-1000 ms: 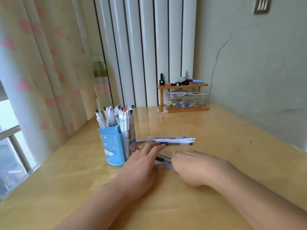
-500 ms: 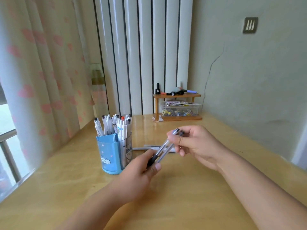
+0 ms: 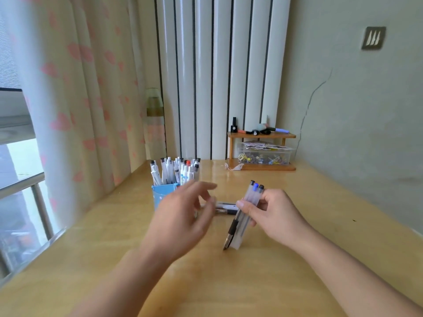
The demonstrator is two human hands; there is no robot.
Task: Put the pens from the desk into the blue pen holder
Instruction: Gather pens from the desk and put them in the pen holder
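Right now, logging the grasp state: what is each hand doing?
Left hand: open, fingers loose, holding nothing.
Right hand: grips a bundle of pens, tips on the desk.

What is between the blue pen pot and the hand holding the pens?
In the head view, the open left hand hovers between the blue pen holder and the right hand. Behind it, loose pens lie on the desk.

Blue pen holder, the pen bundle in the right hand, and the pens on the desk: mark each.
blue pen holder (image 3: pixel 157 195), head view, its front left wall
pen bundle (image 3: pixel 248 203), head view, clear barrels above the thumb
pens on the desk (image 3: pixel 225 208), head view, barrels between the hands
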